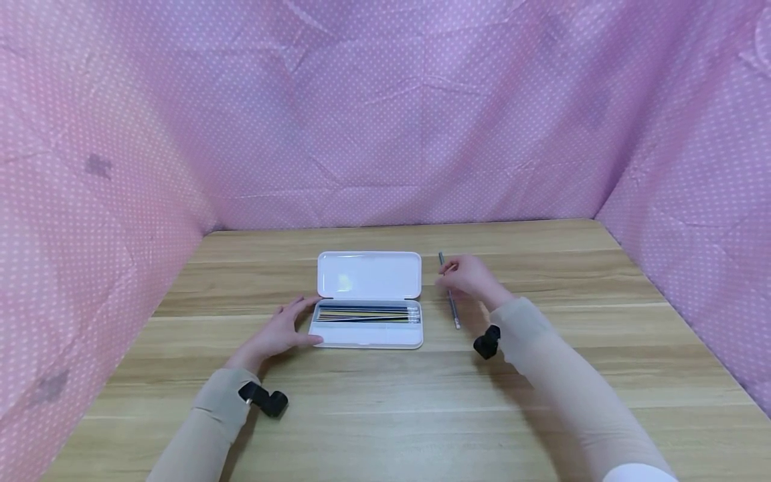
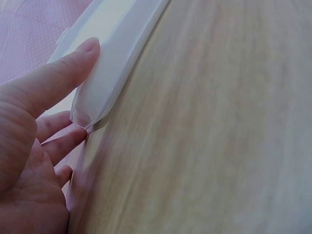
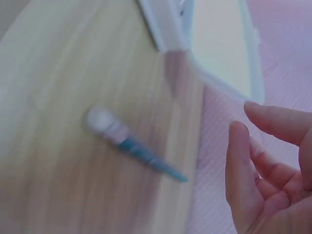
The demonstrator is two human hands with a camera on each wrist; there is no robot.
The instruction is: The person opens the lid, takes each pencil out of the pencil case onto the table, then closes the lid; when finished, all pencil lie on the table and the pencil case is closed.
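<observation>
A white pencil case (image 1: 367, 337) lies on the table with its lid (image 1: 369, 276) folded back. Several pencils (image 1: 361, 313) lie side by side in its rear compartment. My left hand (image 1: 278, 335) holds the case's left end, thumb at the front corner and fingers toward the back; the left wrist view shows the thumb (image 2: 73, 70) along the case. To the right of the case is a single bluish pencil (image 1: 453, 308) with a pale eraser end toward me. My right hand (image 1: 472, 276) is over it; in the right wrist view thumb and fingers are apart, with the pencil (image 3: 141, 153) outside them.
The wooden table (image 1: 361, 415) ends at a pink dotted cloth (image 1: 385, 134) at the back and both sides. Black wrist cameras (image 1: 271, 403) are strapped to both sleeved forearms.
</observation>
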